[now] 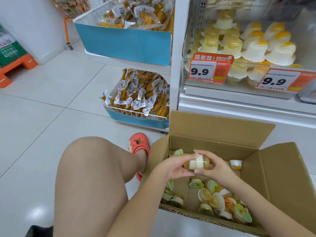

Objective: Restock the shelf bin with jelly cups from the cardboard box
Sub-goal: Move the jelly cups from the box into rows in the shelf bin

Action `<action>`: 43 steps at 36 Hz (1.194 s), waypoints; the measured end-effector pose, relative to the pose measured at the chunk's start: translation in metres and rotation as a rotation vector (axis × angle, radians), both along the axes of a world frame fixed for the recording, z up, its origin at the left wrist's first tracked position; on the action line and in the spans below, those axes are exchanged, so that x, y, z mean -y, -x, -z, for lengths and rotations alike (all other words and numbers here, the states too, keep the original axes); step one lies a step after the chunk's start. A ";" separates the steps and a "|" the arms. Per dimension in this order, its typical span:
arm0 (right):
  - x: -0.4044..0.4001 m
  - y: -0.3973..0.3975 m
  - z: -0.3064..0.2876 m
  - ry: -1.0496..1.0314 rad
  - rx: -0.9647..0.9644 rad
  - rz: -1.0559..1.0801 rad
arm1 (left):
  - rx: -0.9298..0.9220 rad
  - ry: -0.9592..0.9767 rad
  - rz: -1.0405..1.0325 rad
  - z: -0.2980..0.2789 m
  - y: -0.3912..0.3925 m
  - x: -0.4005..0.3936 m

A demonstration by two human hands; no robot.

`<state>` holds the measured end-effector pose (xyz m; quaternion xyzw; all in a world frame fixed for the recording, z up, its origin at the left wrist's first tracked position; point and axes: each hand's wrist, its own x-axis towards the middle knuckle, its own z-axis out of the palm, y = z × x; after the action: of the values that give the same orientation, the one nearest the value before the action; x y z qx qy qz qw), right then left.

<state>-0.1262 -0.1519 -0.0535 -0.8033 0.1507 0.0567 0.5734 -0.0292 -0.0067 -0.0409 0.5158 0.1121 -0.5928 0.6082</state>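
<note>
Two jelly cups [196,163] are pressed lid to lid over the open cardboard box [220,127]. My left hand [172,166] grips the left cup and my right hand [212,165] grips the right one. Several loose jelly cups [215,200] lie on the box floor, and a single cup [236,164] rests near the far right corner. Above the box, on the shelf, stands the clear shelf bin [186,72], piled with yellow and white jelly cups [256,47].
Two orange price tags [207,70] reading 9.9 hang on the bin front. To the left, blue-fronted wire baskets [136,119] hold packaged snacks. My bare knee and a red clog [139,142] sit left of the box on white floor tiles. An orange pallet [15,67] stands at far left.
</note>
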 end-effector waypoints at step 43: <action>0.115 -0.232 -0.279 0.946 0.037 0.224 | 1.346 -0.524 0.897 -0.185 -0.110 0.034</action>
<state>0.1057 -0.2673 0.2257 -0.9556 0.2352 -0.0943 0.1505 0.0808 -0.0404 0.1443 0.8783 -0.3551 -0.2993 0.1137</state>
